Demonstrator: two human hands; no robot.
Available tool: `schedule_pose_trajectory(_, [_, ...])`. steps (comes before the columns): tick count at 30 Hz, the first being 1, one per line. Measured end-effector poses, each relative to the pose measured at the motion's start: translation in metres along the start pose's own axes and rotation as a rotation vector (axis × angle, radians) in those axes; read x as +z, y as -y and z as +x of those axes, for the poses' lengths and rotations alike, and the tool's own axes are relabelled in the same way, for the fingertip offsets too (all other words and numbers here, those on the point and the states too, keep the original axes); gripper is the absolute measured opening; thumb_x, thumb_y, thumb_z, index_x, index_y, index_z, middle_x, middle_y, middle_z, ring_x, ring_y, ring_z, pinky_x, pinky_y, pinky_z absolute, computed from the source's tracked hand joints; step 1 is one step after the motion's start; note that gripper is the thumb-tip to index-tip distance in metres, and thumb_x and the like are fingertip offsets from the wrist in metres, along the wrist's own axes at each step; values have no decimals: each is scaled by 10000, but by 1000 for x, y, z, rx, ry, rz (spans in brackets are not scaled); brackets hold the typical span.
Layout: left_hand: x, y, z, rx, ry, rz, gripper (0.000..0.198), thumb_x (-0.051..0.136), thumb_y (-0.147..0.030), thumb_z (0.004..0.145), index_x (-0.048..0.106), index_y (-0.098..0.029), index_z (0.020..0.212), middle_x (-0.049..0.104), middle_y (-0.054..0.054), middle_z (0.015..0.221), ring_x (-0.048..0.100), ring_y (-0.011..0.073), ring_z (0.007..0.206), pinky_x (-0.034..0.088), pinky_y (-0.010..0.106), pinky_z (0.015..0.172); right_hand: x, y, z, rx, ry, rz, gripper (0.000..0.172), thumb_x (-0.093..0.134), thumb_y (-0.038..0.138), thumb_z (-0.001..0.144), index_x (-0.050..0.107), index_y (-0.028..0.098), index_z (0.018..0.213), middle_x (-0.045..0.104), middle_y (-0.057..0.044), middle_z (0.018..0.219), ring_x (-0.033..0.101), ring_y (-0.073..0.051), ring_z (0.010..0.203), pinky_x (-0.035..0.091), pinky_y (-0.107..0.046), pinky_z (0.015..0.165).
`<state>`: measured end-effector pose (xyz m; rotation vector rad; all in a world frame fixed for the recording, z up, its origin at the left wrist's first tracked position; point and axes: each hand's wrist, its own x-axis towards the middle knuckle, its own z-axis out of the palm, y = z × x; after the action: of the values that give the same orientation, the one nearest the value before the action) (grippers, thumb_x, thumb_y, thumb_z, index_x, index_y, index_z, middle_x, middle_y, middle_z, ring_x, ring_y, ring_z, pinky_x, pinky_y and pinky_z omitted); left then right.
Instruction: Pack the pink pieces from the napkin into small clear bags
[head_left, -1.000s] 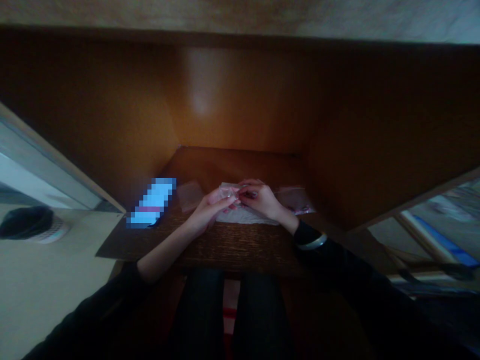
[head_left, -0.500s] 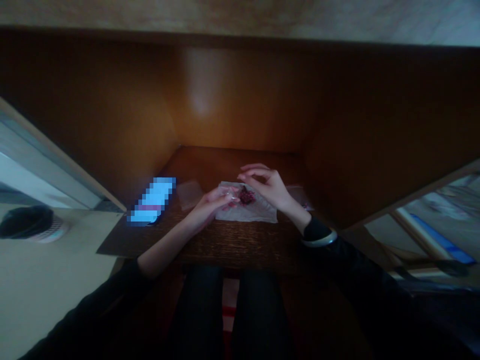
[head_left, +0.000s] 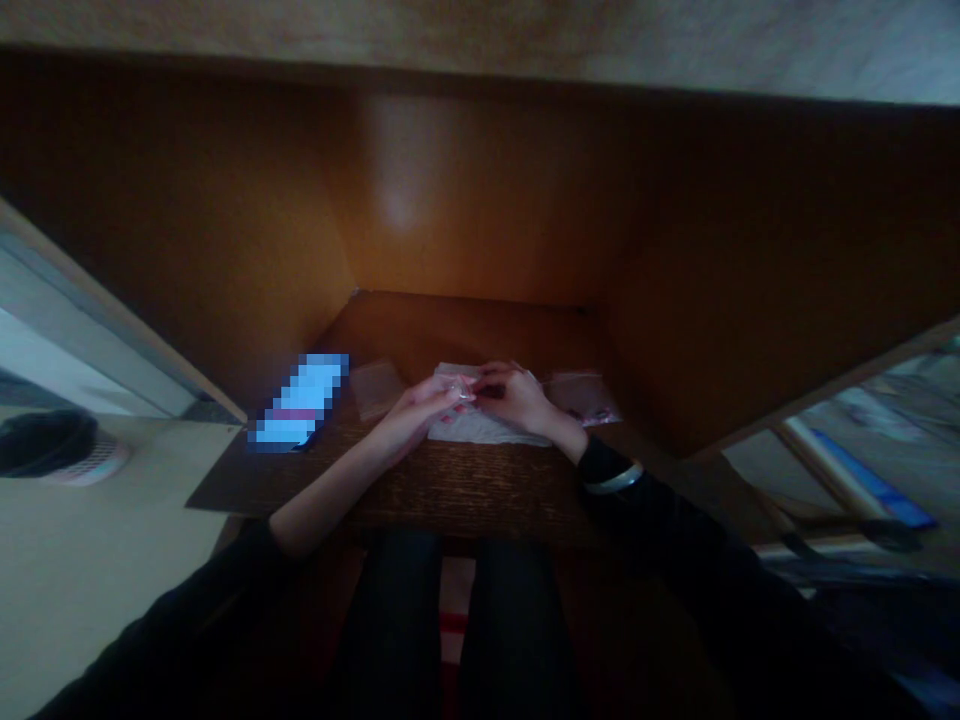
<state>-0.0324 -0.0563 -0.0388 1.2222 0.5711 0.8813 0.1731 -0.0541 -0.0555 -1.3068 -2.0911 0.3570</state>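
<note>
My left hand (head_left: 424, 405) is closed around a small clear, shiny piece (head_left: 462, 390), above the left part of a white paper sheet (head_left: 487, 430). Close beside it, my right hand (head_left: 517, 395) has its fingers pressed together near the left fingertips; what they hold, if anything, is too small to make out. A few red bits show on the sheet below the left fingers. My right hand hides much of the sheet's middle. To the right lies a clear bag (head_left: 581, 395) with small dark pieces in it.
A lit phone (head_left: 304, 400) lies left on the dark wooden shelf (head_left: 450, 490). Beside it is a translucent bag (head_left: 375, 390). Wooden panels rise at the sides and back. A waste basket (head_left: 90, 455) stands on the floor at far left.
My right hand has come down and left from above the red pile to my left fingertips, and its fingers have closed. The bag at the right shows more fully. My left hand has barely moved.
</note>
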Motion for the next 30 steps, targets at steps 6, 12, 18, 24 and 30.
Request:
schedule_pose_trajectory(6, [-3,3,-1,-20,8,11,246,699,-346,768,720,-241,989,694,19,977,627,155,924,454,229,737,-3,16,1,-5,-366,25,73,672,207,810,741,223,825,671,-67,1088,581,-251,1100,422,-456,975])
schedule_pose_trajectory(12, [1,-1,-2,-12,58,21,232,691,-329,781,700,-227,989,682,31,1029,626,205,998,473,290,813,-14,51,-6,-72,-472,168,96,668,331,844,747,289,880,654,-19,1136,567,-241,1129,421,-457,988])
schedule_pose_trajectory(18, [0,-1,-3,-22,42,47,221,677,-327,797,702,-224,991,681,36,1050,620,203,1001,462,282,789,-18,42,-3,-57,-434,254,200,550,304,924,740,274,981,641,-43,1188,556,-220,1170,417,-451,1001])
schedule_pose_trajectory(24, [4,-6,-4,-25,12,50,183,667,-336,801,724,-241,946,696,18,988,622,199,973,458,293,798,-18,4,-1,-62,-60,153,56,742,218,752,750,256,792,680,-33,1046,608,-221,1063,439,-420,950])
schedule_pose_trajectory(30, [4,-7,-3,-43,0,25,228,704,-363,764,732,-226,945,700,36,1021,628,175,929,471,274,778,-9,-6,-3,-86,118,75,119,746,218,758,757,291,851,685,-20,1124,534,-229,1221,377,-459,1034])
